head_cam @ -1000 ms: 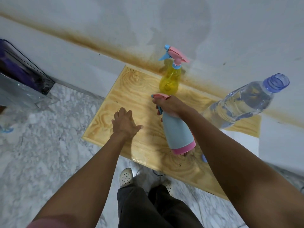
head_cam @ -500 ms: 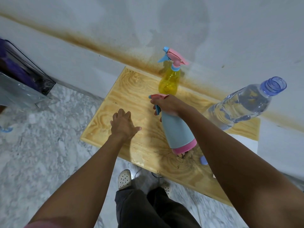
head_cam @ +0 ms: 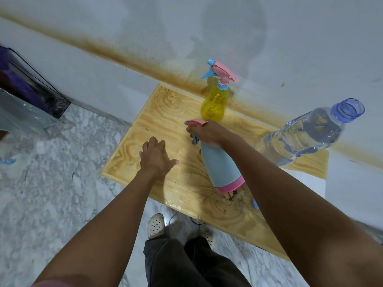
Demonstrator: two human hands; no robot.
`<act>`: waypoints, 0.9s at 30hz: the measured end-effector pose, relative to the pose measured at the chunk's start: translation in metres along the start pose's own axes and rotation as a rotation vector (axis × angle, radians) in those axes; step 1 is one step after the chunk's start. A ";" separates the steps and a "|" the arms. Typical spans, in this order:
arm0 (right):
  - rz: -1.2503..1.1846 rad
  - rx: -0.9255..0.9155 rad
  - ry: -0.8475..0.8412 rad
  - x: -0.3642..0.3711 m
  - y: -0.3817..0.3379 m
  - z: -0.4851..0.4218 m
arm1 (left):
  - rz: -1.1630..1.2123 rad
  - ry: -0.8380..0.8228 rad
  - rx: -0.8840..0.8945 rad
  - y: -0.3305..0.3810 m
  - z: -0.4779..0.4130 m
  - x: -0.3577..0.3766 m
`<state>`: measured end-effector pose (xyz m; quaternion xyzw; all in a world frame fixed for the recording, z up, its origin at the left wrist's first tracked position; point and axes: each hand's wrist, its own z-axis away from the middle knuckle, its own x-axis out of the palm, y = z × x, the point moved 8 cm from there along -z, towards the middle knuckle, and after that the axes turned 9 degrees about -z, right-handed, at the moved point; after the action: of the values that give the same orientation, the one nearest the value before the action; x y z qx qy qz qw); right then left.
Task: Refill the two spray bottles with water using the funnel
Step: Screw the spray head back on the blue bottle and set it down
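Well, little has changed in the last second: my right hand (head_cam: 207,133) is curled round the pink trigger head of the blue spray bottle (head_cam: 221,168) just as it was, and the bottle's pink base sits on the same spot near the front of the desk (head_cam: 145,129). My left hand (head_cam: 155,158) has stayed to the left of the bottle, apart from it, with straight fingers close together and the thumb out. I cannot tell if it rests on the wood or hovers just above. The yellow spray bottle (head_cam: 214,102) stands untouched at the back by the stained wall, its sprayer on. The water bottle (head_cam: 306,135) stands uncapped at the right rear, well filled. A small blue thing (head_cam: 255,204) peeps out beside my right forearm, perhaps its cap. I see no funnel anywhere. With so little movement, I judge the task is at its very start: the blue bottle's head is not yet off, so no water can go in. Next I would steady the body with my left hand and twist the head loose.
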<state>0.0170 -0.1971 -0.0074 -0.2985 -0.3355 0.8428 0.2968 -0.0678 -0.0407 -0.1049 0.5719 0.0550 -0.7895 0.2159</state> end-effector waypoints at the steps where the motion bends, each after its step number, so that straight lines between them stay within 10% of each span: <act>1: -0.028 -0.001 0.000 0.001 0.001 0.000 | 0.004 0.002 0.001 0.000 0.000 0.000; 15: -0.046 -0.048 0.035 0.004 0.002 0.020 | 0.020 -0.111 0.025 0.001 0.003 -0.005; 21: -0.185 -0.316 0.146 -0.011 -0.032 0.071 | 0.440 -0.424 0.392 0.040 0.054 -0.049; 27: -0.234 -0.482 0.238 -0.006 -0.064 0.110 | 0.751 -0.296 0.475 0.066 0.089 -0.087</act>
<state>-0.0372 -0.2054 0.1072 -0.4167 -0.5210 0.6577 0.3498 -0.0973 -0.1053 0.0165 0.4671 -0.3695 -0.7204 0.3554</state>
